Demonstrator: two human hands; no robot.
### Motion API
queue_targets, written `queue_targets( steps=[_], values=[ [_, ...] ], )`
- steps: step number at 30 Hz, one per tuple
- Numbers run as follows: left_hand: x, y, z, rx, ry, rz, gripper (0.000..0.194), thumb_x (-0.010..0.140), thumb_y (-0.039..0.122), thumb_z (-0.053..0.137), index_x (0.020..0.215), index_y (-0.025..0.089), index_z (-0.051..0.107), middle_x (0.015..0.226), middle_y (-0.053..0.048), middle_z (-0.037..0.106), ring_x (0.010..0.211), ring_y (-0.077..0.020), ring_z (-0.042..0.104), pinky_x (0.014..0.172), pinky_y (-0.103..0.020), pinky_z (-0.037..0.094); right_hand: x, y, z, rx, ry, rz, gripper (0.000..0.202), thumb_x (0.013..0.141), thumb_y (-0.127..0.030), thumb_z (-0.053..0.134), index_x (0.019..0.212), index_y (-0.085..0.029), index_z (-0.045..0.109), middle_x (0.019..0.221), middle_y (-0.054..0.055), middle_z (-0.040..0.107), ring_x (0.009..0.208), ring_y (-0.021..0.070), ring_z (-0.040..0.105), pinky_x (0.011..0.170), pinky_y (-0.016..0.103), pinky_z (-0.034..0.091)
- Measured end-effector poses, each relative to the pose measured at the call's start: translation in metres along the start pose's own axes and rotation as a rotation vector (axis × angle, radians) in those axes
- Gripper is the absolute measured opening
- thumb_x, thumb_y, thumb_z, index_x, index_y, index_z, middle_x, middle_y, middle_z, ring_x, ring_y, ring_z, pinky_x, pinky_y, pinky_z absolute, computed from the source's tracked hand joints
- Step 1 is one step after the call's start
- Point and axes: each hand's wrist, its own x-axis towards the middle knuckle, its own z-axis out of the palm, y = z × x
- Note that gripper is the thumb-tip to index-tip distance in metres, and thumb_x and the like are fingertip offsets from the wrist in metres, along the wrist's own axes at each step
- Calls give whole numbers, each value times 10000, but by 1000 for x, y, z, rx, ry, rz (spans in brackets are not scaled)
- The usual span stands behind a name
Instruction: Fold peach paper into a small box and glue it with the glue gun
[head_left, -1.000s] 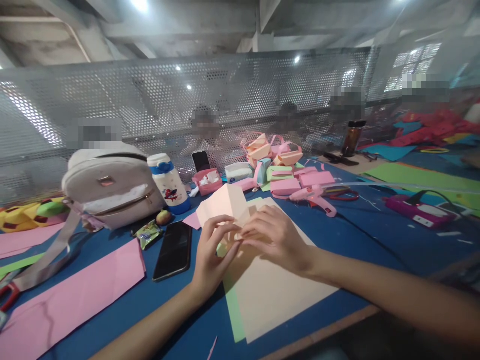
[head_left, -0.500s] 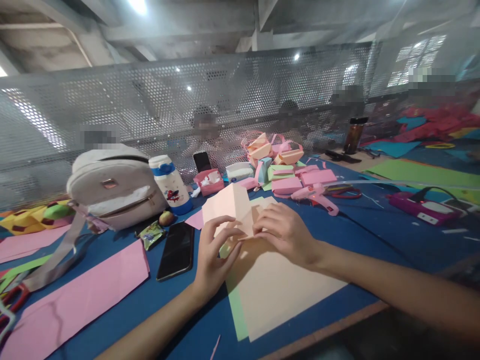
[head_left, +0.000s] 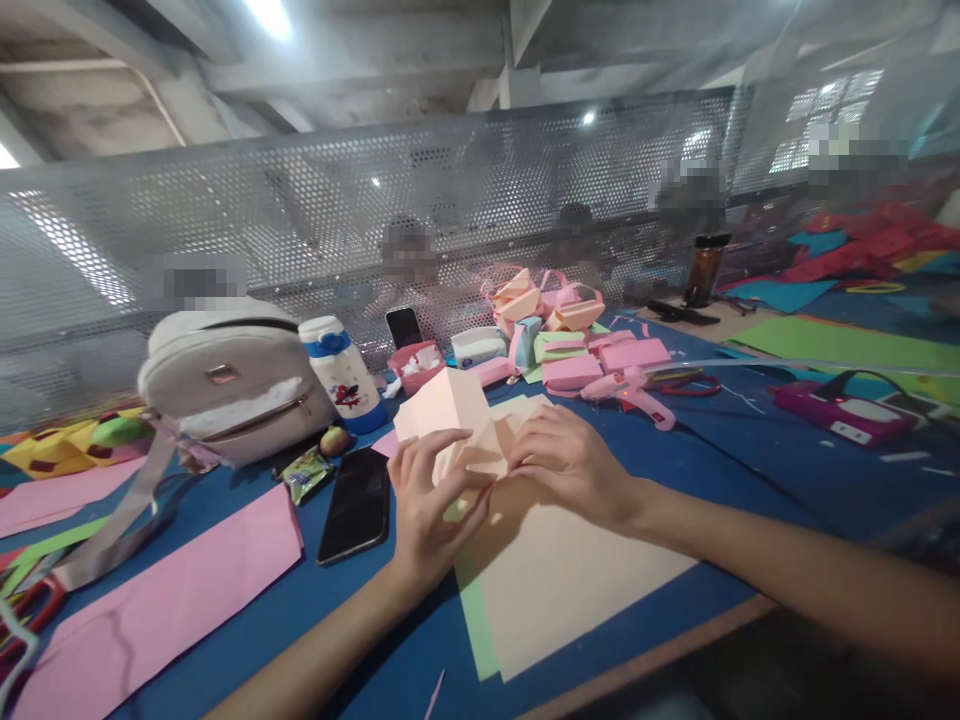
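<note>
A folded cream paper box (head_left: 465, 405) is between my hands, above flat cream sheets (head_left: 570, 570) with a green sheet (head_left: 478, 620) showing under their left edge. My left hand (head_left: 439, 490) grips the box's near left side, thumb and fingers pressed at its lower edge. My right hand (head_left: 559, 460) pinches the near right corner of the same paper, its fingers curled over the edge. The fingertips of both hands almost meet at the fold.
Left are a black phone (head_left: 355, 505), pink paper (head_left: 180, 590), a snack packet (head_left: 306, 474), a bottle (head_left: 341, 375) and a backpack (head_left: 240, 390). Right are a pink glue gun (head_left: 631, 395) and a purple power strip (head_left: 844, 410). Folded paper pieces (head_left: 574, 372) lie behind.
The cream box has tilted and shifted slightly left, and my left fingers have moved closer in to its lower edge. My right hand keeps its pinch.
</note>
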Motion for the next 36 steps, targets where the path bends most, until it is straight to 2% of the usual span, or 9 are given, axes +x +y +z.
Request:
queue_targets(
  steps=[5,12,15,19,23,27,30,33,36],
  values=[
    [2,5,5,-7,50,18,119,855,202,683,753,262,674,1190,-57,654,1099,-255,595,1011,-499,347,0,-7,4,109,16,78,119,921,-282,678,839,-205,720,807,27,705,818,198,557,780,361,418],
    [1,8,-4,-58,57,27,144,829,151,692,757,276,699,1182,-55,646,1081,-249,607,1031,-509,326,4,-7,5,449,-1,366,209,863,-370,737,737,-204,720,766,24,703,836,200,594,778,348,462],
    [0,7,-5,-53,57,18,150,830,150,685,766,284,705,1191,-47,647,1086,-246,606,1041,-517,324,6,4,-1,450,49,417,283,846,-455,732,733,-197,716,794,35,687,807,195,600,762,344,471],
    [-2,6,-3,-39,72,1,155,838,149,673,742,270,689,1160,-48,666,1074,-235,613,1046,-507,328,7,12,-8,401,95,443,335,858,-494,703,734,-184,674,780,30,659,764,185,587,719,317,460],
    [-3,5,-1,-22,88,40,165,857,140,665,778,282,697,1129,-39,674,1058,-226,624,1041,-487,318,8,4,-7,424,106,366,381,917,-532,606,751,-191,576,744,7,573,693,161,535,632,280,423],
    [-3,3,-2,-5,82,73,170,886,144,647,833,296,703,1120,-36,679,1066,-221,622,1043,-478,310,8,-8,-12,319,161,224,387,1014,-432,462,698,-210,451,682,-18,456,648,148,441,632,294,368],
    [-3,-1,-2,13,74,81,153,904,163,637,842,290,696,1091,-34,692,1045,-210,630,1052,-465,303,9,-12,-20,248,51,42,465,1042,-414,396,624,-210,403,598,-26,409,610,152,396,645,322,338],
    [-2,-6,-2,48,69,105,181,922,147,608,867,292,701,1054,-34,704,1024,-203,633,1056,-459,296,12,-12,-26,255,-58,-60,446,1048,-422,387,680,-208,523,634,-2,544,654,167,481,693,345,366],
    [-1,-10,-3,70,62,125,183,939,164,595,882,302,700,1033,-23,716,1027,-205,630,1055,-456,301,16,-4,-28,248,9,52,263,1039,-309,429,889,-215,623,824,29,666,794,184,579,779,348,416]
  ],
)
